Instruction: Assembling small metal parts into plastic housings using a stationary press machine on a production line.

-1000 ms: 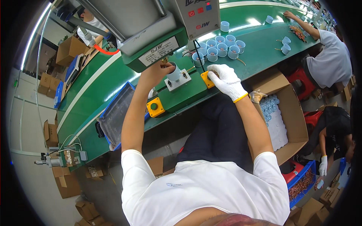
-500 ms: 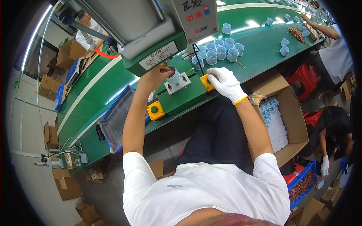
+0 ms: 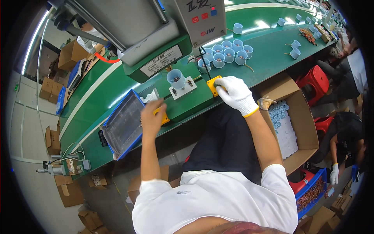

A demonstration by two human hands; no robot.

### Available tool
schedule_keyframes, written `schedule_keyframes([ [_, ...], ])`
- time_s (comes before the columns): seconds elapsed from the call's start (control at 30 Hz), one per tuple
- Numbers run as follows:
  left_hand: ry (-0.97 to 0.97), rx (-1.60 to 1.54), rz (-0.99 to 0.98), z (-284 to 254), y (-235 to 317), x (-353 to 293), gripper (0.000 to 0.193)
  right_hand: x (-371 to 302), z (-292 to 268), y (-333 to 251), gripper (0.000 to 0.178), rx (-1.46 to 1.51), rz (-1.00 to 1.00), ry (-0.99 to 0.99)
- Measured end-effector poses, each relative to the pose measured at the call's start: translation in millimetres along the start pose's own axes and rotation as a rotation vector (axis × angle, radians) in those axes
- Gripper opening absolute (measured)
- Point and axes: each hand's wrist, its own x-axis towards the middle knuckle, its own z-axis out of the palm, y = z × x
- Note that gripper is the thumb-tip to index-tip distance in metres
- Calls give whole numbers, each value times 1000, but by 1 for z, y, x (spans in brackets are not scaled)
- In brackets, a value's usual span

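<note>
A light-blue plastic cup point(image 3: 176, 79) stands in the metal fixture plate point(image 3: 183, 89) under the press head point(image 3: 156, 58), small dark and coppery parts showing inside it. My bare left hand point(image 3: 152, 117) is over the left yellow push-button box point(image 3: 164, 116), partly hiding it; motion smears its fingers. In a white glove with a yellow cuff, my right hand point(image 3: 235, 93) rests at the right yellow push-button box point(image 3: 213, 85). Its fingers and thumb curl round the button side, and the glove covers part of the box.
Several filled light-blue cups point(image 3: 229, 55) stand on the green bench right of the press. A blue-rimmed tray point(image 3: 124, 123) lies left. Beside my right arm, an open carton point(image 3: 306, 128) holds blue cups. Co-workers sit to the right near red stools point(image 3: 313, 84).
My left hand has left the cup in the fixture and moved down toward me to the left button box. The right hand has stayed at its box, shifting slightly.
</note>
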Motion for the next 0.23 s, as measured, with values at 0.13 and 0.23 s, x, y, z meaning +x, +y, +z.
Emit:
schedule_keyframes([
  [0.13,173,179,126,9,-13,-54,17,8,-5,-15,13,-165,-105,17],
  [0.23,199,140,-46,8,-14,-66,18,8,9,-13,15,-225,-127,95],
])
